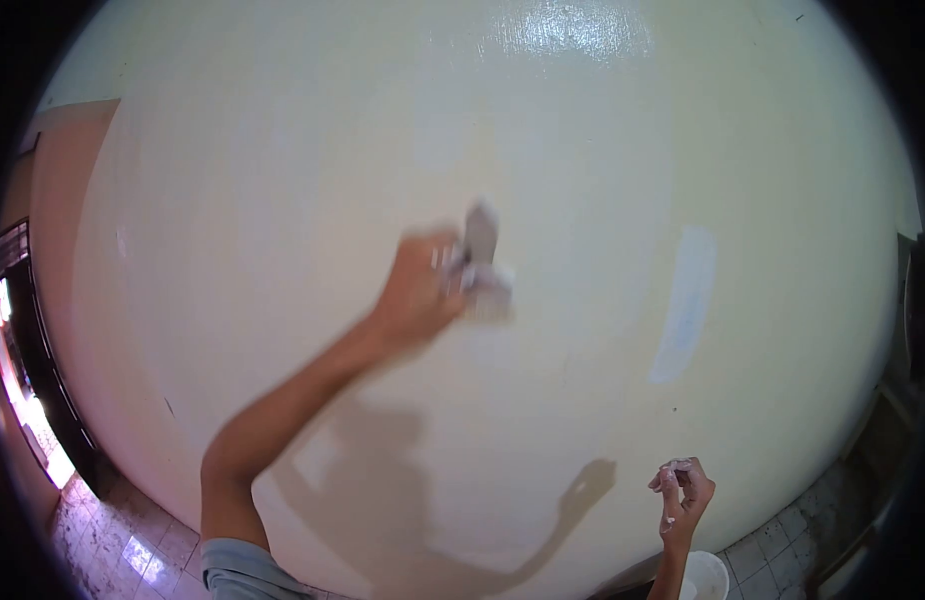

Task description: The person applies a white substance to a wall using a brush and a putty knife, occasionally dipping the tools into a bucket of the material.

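My left hand [423,290] is raised in front of the pale yellow wall [543,430], its fingers closed round a flat tool [482,235] that looks like a scraper or brush. The tool and fingertips are blurred and carry white smears. Lower right, my right hand [686,490] is held up with curled fingers, the thumb and fingertips pressed close together and coated in white paste. Whatever it may hold is too small to make out. To its upper right on the wall is a whitish rectangular patch [688,305].
A white bucket [708,576] stands below my right hand. An open doorway [28,390] lets in light at the far left. Tiled floor [133,530] shows along the bottom. Dark furniture or frames [918,310] line the right edge.
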The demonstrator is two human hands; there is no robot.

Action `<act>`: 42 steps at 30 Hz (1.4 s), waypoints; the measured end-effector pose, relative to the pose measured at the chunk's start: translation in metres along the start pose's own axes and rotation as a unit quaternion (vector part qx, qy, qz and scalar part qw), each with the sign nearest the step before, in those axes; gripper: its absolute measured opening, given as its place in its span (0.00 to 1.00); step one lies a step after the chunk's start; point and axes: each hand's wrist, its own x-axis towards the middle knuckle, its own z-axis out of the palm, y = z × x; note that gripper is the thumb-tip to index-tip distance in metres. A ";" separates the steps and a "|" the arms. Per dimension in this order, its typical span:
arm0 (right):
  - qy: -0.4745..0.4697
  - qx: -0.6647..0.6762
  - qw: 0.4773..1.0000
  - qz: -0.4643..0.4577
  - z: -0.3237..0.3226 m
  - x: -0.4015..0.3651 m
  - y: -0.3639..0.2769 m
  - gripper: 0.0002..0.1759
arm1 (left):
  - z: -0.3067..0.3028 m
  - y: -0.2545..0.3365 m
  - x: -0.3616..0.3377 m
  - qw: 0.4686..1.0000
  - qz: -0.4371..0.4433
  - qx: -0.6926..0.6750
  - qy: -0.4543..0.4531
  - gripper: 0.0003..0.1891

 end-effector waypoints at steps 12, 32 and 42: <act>0.055 -0.018 0.998 0.006 0.020 0.000 -0.014 0.10 | -0.111 -0.129 0.260 0.918 0.188 0.136 0.321 0.01; 0.019 0.005 1.000 0.016 0.009 0.003 -0.006 0.10 | -0.002 -0.051 0.136 0.962 0.207 0.023 0.175 0.16; 0.042 0.025 0.996 0.069 0.021 0.000 0.006 0.10 | 0.002 -0.116 0.154 0.925 0.246 0.131 0.259 0.13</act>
